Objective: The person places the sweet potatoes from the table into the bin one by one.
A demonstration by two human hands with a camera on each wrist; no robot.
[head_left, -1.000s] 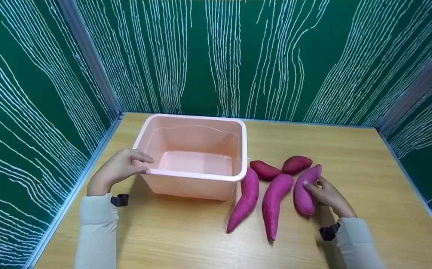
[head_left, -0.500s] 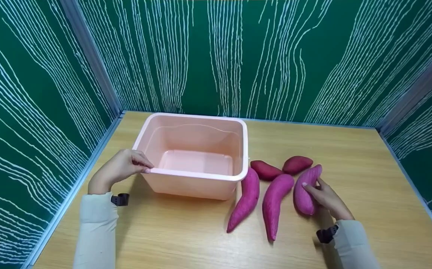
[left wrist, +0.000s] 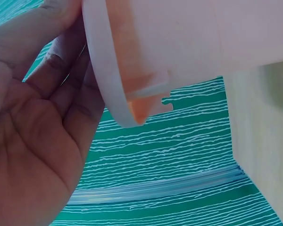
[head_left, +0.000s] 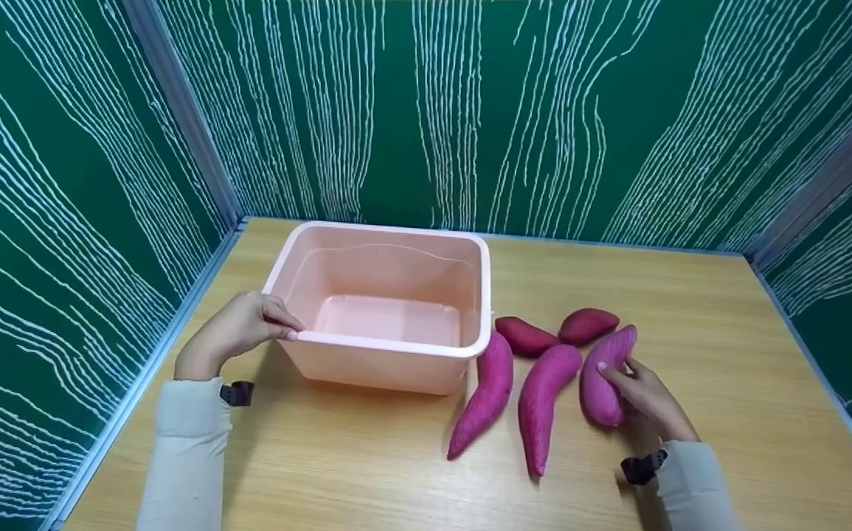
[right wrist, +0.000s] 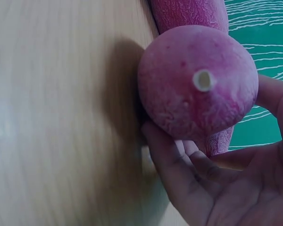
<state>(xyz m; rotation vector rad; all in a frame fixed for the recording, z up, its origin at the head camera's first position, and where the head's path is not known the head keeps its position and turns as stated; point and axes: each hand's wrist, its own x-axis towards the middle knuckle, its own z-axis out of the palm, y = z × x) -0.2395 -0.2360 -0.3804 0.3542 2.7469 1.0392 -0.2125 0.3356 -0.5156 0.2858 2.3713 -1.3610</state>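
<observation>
A pink plastic tub (head_left: 381, 371) stands at the back left of the table. My left hand (head_left: 237, 326) pinches the tub's front left rim corner; in the left wrist view the fingers (left wrist: 78, 89) lie against that rim. On the right, my right hand (head_left: 650, 398) holds the rightmost sweet potato (head_left: 604, 377), thumb on top and fingers along its far side. The right wrist view has this sweet potato (right wrist: 193, 89) end-on, its pale cut tip facing the camera and the fingers curving under it. It sits low, close over the wood.
Two long curved sweet potatoes, one by the tub (head_left: 488, 394) and one in the middle (head_left: 544, 405), lie left of the held one. Behind them are two smaller, darker ones (head_left: 525, 337) (head_left: 588, 326). Green walls with white lines (head_left: 529, 110) enclose the wooden table (head_left: 366, 472).
My left fingers and thumb have come together on the tub's rim. My right wrist has shifted slightly left, the thumb lying further over the sweet potato, which stays almost in place.
</observation>
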